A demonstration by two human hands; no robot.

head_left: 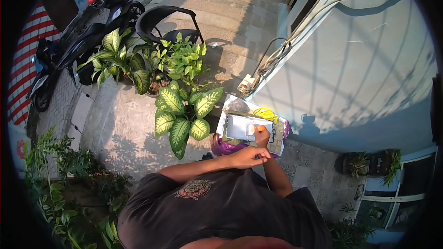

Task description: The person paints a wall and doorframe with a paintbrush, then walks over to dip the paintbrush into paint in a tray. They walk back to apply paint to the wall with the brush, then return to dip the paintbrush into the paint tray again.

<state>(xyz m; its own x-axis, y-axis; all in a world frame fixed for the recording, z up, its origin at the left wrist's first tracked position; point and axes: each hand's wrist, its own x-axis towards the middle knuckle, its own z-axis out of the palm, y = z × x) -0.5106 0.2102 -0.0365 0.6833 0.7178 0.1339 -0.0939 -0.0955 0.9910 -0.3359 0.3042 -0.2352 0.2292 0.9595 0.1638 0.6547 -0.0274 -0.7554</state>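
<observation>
My right hand (pixel 262 137) is closed round an orange-handled tool (pixel 261 129) with a pale, blocky head. The head rests over a shallow dark-rimmed tray (pixel 237 134) of white, paint-like stuff; whether it is a brush or a roller I cannot make out. My left hand (pixel 251 157) lies across my right wrist, its fingers loosely apart and holding nothing. Beyond the tray are a bright yellow bundle (pixel 264 113) and a crumpled clear plastic bag (pixel 237 105). Purple plastic (pixel 226 149) shows under the tray's near side.
Potted leafy plants (pixel 180 115) stand just left of the tray. A black chair (pixel 168 20) and parked motorbikes (pixel 92 41) are farther off. To the right rises a pale blue wall (pixel 350 74), with cables (pixel 272 62) and a socket box (pixel 247 83) at its corner.
</observation>
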